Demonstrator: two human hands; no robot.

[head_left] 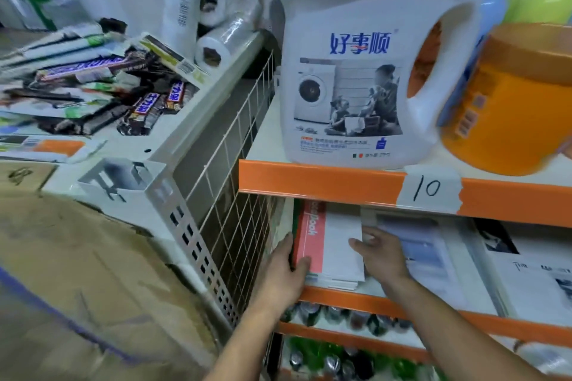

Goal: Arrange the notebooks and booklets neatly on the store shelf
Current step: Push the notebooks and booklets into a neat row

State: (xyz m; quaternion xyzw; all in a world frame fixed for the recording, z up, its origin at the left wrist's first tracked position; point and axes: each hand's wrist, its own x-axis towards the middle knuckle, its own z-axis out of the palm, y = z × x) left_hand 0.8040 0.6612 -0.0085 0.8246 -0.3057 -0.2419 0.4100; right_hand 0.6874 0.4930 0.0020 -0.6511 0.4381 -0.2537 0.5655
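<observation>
A stack of notebooks (334, 244) lies at the left end of the middle shelf (346, 295); the top one is white with a red band along its left side. My left hand (286, 272) grips the stack's left front corner, thumb on the red band, fingers along its left edge. My right hand (382, 254) rests flat on the stack's right edge, fingers reaching under the upper shelf. Pale blue booklets (427, 254) lie just right of the stack, and white booklets with black print (532, 278) lie farther right.
The upper shelf holds a big white detergent jug (368, 56) and an orange tub (510, 102) above the "10" price tag (428, 190). A wire grid (235, 195) closes the shelf's left side. Chocolate bars (145, 108) fill a counter at left; cans (334, 315) stand below.
</observation>
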